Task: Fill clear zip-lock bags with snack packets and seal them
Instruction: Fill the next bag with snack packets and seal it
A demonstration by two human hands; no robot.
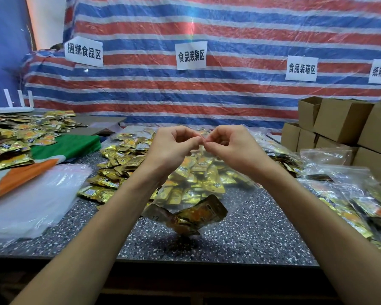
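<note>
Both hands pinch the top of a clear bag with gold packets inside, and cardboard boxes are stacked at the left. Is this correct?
Only the side is wrong: the head view shows the cardboard boxes at the right. The left hand and right hand do pinch the clear bag, gold packets inside.

Empty bags [31,194] left, packets [123,155] centre, boxes [339,126] right

Behind the speckled table [262,238], a red-white-blue striped tarp [240,93] bearing white paper signs [191,55]. At the table's right end, stacked cardboard boxes [341,122]; at its far left, a white router [10,109].
</note>
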